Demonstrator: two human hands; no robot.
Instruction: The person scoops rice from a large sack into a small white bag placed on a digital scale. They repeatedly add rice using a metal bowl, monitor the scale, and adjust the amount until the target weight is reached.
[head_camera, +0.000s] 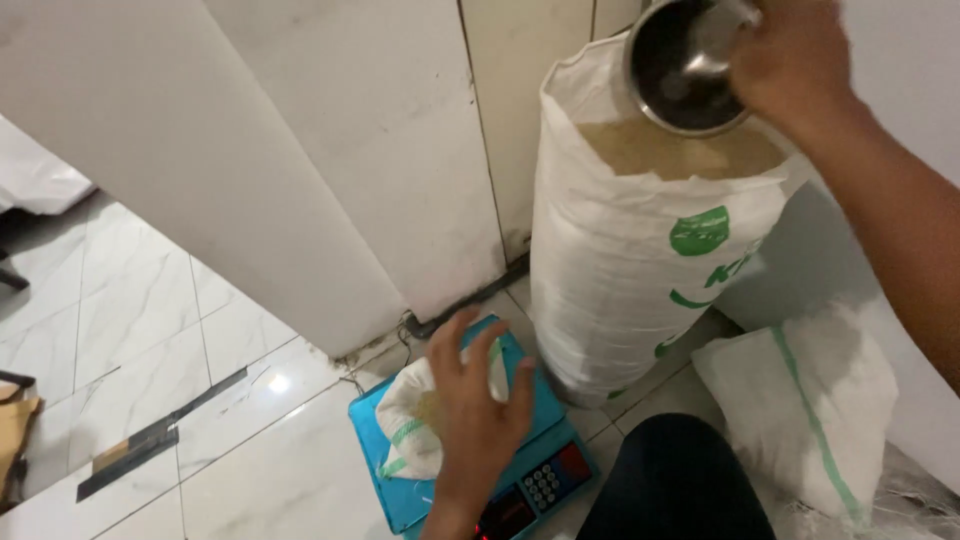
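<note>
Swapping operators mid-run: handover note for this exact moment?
Left hand: rests on the small white bag, holding its mouth open on the blue digital scale.
Right hand: grips a steel scoop above the tall open grain sack; scoop looks empty.
Done: some grain shows in the small bag.
Left: more filling, judging by the raised scoop.
Another white sack lies at right.
</note>
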